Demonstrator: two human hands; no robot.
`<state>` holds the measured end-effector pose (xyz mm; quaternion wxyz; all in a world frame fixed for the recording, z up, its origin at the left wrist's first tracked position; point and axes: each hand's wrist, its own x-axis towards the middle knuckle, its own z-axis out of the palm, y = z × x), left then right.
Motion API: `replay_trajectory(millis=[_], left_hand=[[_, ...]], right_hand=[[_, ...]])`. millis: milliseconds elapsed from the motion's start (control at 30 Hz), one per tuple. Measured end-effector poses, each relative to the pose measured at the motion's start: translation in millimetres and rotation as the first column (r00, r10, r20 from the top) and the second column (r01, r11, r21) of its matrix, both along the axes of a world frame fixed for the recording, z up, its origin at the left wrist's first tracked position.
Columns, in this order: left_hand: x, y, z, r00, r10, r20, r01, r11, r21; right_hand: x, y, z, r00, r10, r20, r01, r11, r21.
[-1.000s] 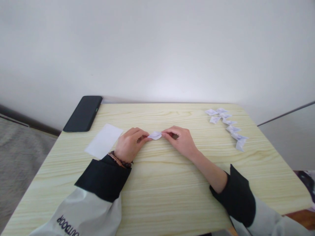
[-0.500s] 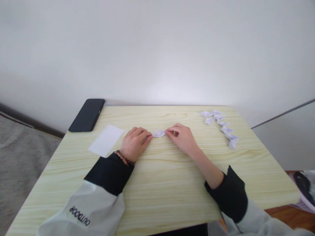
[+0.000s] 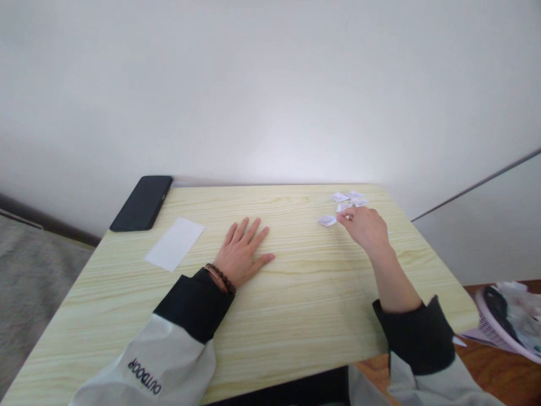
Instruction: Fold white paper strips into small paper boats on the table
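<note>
Pinched by one end in the fingers of my right hand (image 3: pixel 364 228) is a small folded white paper boat (image 3: pixel 327 220), its other end pointing left. Just behind that hand lie several similar folded paper boats (image 3: pixel 339 197); my hand and wrist hide others in the group. My left hand (image 3: pixel 243 252) rests palm down on the table with its fingers spread, holding nothing. To the left of it a flat white sheet of paper (image 3: pixel 174 243) lies on the wood.
A black phone (image 3: pixel 142 203) lies at the back left corner of the pale wooden table (image 3: pixel 270 316). A white wall (image 3: pixel 270 90) rises behind the table. On the floor at the right stands a lilac basket (image 3: pixel 490 324) with plastic bags in it.
My right hand has carried the paper boat from the middle to the right, beside the other folded papers. My left hand has let go of it and spread flat on the table.
</note>
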<state>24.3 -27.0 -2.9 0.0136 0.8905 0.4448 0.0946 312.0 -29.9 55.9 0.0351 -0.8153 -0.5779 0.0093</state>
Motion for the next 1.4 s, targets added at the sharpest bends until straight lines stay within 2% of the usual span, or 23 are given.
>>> replay_trajectory(millis=[267, 433, 500, 633, 767, 933, 1000, 1067, 1167, 1267, 1333, 1400], left_hand=[[0, 2, -0.4, 1.000, 0.005, 0.014, -0.006, 1.000, 0.026], [1, 2, 0.3, 1.000, 0.003, 0.016, -0.004, 1.000, 0.017], [1, 2, 0.4, 1.000, -0.001, 0.022, 0.000, 1.000, 0.020], [1, 3, 0.0, 0.999, -0.009, 0.034, 0.008, 1.000, 0.031], [0, 3, 0.4, 1.000, -0.013, 0.029, 0.012, 0.999, 0.032], [0, 4, 1.5, 1.000, 0.004, 0.030, -0.005, 1.000, 0.011], [-2, 3, 1.5, 0.998, 0.065, 0.027, -0.065, 0.998, 0.020], [-8, 2, 1.2, 0.984, 0.176, 0.018, -0.177, 0.983, 0.045], [-26, -1, 0.9, 0.922, 0.386, 0.011, -0.386, 0.919, 0.078], [-45, -3, 0.9, 0.847, 0.531, 0.042, -0.532, 0.839, 0.114], [-50, -4, 0.8, 0.822, 0.568, 0.025, -0.569, 0.819, 0.074], [-50, -2, 0.2, 0.840, 0.543, 0.000, -0.543, 0.839, 0.038]], right_hand=[[30, -4, 0.6, 0.974, -0.223, 0.039, 0.224, 0.974, -0.033], [38, -3, -5.3, 0.976, -0.219, 0.018, 0.218, 0.976, 0.008], [36, -4, -7.9, 0.985, -0.172, 0.006, 0.172, 0.984, 0.056], [23, -3, -15.8, 1.000, -0.004, -0.022, 0.008, 0.980, 0.200], [-7, 4, -31.3, 0.960, 0.250, -0.123, -0.189, 0.909, 0.370], [-55, 15, -51.2, 0.846, 0.477, -0.240, -0.354, 0.837, 0.417], [-74, 16, -54.9, 0.810, 0.537, -0.236, -0.416, 0.810, 0.413], [-92, 16, -55.9, 0.799, 0.562, -0.216, -0.449, 0.795, 0.409], [-117, 13, -55.0, 0.784, 0.595, -0.175, -0.513, 0.781, 0.356], [-132, 9, -54.7, 0.768, 0.621, -0.156, -0.563, 0.771, 0.298], [-136, 7, -55.2, 0.767, 0.623, -0.153, -0.574, 0.773, 0.271], [-136, 6, -55.8, 0.765, 0.625, -0.154, -0.580, 0.773, 0.258]])
